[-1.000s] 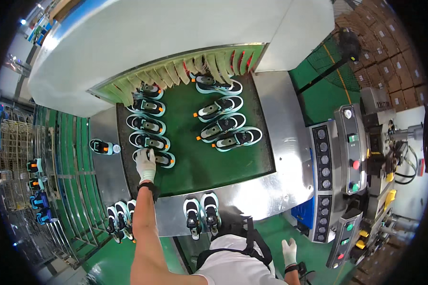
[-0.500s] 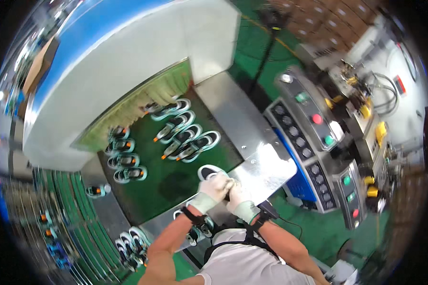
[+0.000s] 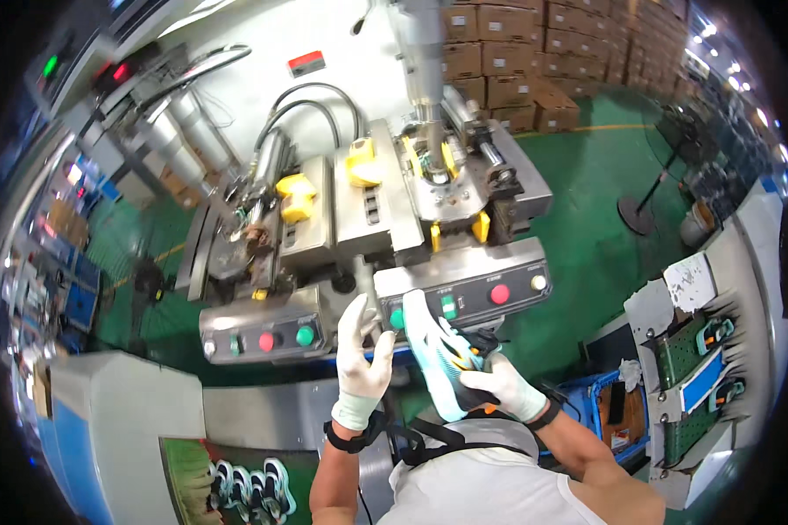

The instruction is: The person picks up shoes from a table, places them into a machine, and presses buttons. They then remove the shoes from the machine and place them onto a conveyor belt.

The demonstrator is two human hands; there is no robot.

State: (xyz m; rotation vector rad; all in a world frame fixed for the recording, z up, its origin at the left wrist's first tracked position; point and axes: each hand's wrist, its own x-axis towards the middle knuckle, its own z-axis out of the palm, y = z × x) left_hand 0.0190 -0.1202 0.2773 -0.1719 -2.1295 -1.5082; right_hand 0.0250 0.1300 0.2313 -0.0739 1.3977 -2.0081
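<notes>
A sneaker (image 3: 439, 360) with a white and pale teal sole, black upper and orange accents is held up before me, its sole side turned partly to the left. My right hand (image 3: 508, 388), in a white glove, grips it around the upper near the heel end. To the left of the shoe, my gloved left hand (image 3: 362, 363) is raised with thumb and fingers apart, holding nothing. Just beyond both hands are two grey control panels, the left one (image 3: 261, 331) and the right one (image 3: 464, 291), with red and green buttons.
A metal press (image 3: 438, 197) with yellow guards and black hoses stands behind the panels. At lower left, several sneakers (image 3: 252, 490) sit on a green conveyor. A blue bin (image 3: 573, 398) is at my right, beside a rack (image 3: 674, 398) holding shoes. Cardboard boxes (image 3: 508, 61) are stacked far back.
My view has turned from the conveyor to the press. Both hands were close together over a shoe at the conveyor's end; now they are apart, the right holding a sneaker up.
</notes>
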